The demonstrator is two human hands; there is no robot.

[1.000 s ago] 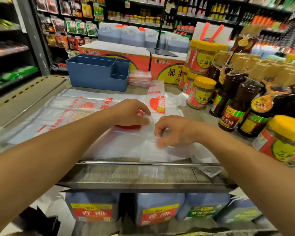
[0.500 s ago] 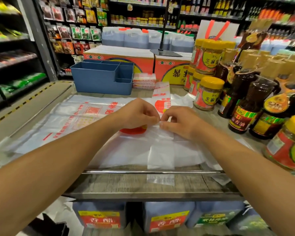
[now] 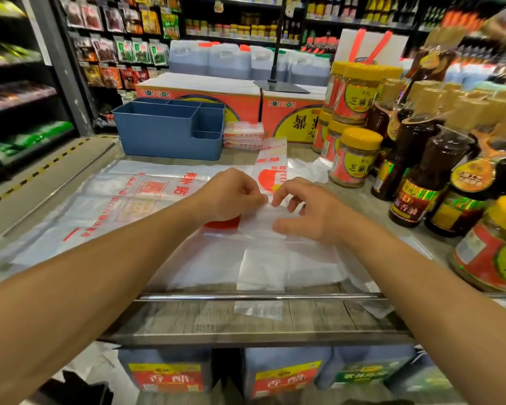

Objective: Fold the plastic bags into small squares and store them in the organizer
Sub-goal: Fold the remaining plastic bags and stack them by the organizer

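A clear plastic bag folded into a long narrow strip (image 3: 262,267) with red print lies lengthwise on the shelf top, its near end hanging over the metal rail. My left hand (image 3: 231,194) pinches the strip's left edge near its middle. My right hand (image 3: 307,209) rests on the strip just to the right, fingertips on the plastic, thumb lower down. More flat printed bags (image 3: 105,206) spread out to the left beneath it. The blue organizer (image 3: 170,133) stands at the back, with a stack of folded bags (image 3: 243,135) beside it on the right.
Yellow-lidded jars (image 3: 354,159) and dark sauce bottles (image 3: 421,182) crowd the right side, close to my right forearm. Orange cartons (image 3: 205,95) stand behind the organizer. A metal rail (image 3: 257,296) runs along the shelf's front edge. Jugs sit on the shelf below.
Both hands slid away from me along the strip and came together at its middle. The right hand's fingers have since spread over the plastic.
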